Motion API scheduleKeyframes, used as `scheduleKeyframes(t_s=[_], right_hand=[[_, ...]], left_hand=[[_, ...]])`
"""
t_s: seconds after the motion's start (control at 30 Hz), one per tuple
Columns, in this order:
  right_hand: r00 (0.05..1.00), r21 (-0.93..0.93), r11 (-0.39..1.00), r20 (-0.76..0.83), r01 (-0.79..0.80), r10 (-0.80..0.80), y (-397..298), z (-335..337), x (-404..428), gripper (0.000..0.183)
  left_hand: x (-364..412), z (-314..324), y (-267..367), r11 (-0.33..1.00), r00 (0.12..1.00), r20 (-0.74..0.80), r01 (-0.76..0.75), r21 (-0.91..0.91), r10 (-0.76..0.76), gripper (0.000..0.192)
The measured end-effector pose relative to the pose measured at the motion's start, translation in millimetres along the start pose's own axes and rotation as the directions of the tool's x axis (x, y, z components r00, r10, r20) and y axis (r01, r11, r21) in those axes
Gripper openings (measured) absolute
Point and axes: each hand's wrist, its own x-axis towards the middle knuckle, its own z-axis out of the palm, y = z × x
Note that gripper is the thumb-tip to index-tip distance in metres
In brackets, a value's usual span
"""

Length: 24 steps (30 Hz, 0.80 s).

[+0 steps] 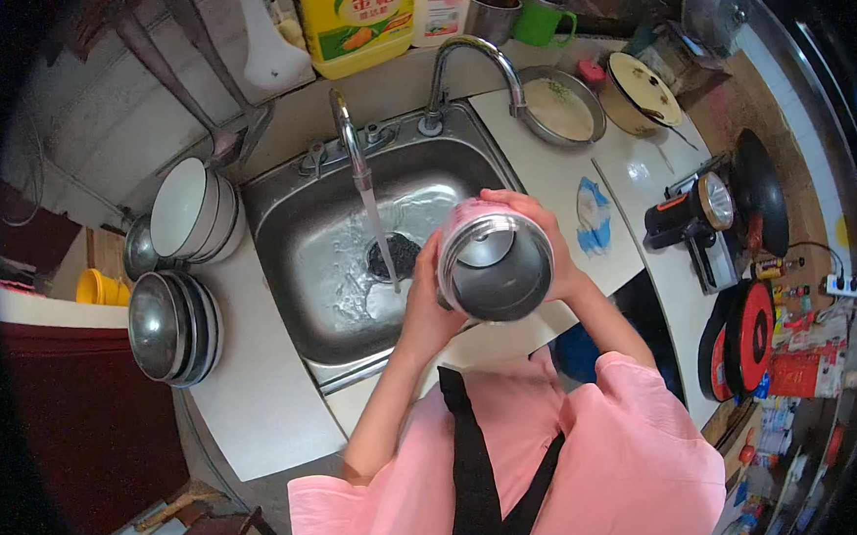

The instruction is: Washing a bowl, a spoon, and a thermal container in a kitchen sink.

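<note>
Both hands hold a wide-mouthed cylindrical container [507, 292] above the right front part of the sink. Its round mouth faces up toward me, showing a shiny metal inner wall; the outside is pinkish. My left hand [431, 308] grips its left side, and my right hand [543, 224] wraps around the right side and far edge. Water runs from the left chrome faucet [347, 136] into the stainless steel sink [304, 275], left of the container. A dark drain strainer [391, 255] shows on the sink floor. The container's underside is hidden.
Stacked white bowls [182, 209] and metal bowls [160, 324] stand left of the sink. A second curved faucet [474, 44] rises behind. On the right are a pan of pale liquid [559, 109], a lidded pot [642, 92], a blue-and-white cloth [593, 217] and a flashlight [689, 204].
</note>
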Motion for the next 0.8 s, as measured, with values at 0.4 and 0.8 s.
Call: scheduleKeyframes(t_s=[0.4,0.8], right_hand=[[0.891,0.613,0.763,-0.206,-0.204,0.404,-28.3,-1.2,7.9,0.035],[0.973,0.183,0.969,-0.131,-0.166,0.191,-26.4,8.8,-17.9,0.107]], left_hand=[[-10.5,0.0,44.3,0.968,0.953,-0.176,-0.252,-0.004,0.248,0.073],[-16.4,-0.5,48.0,0.963,0.936,-0.229,-0.265,0.041,0.267,0.069]])
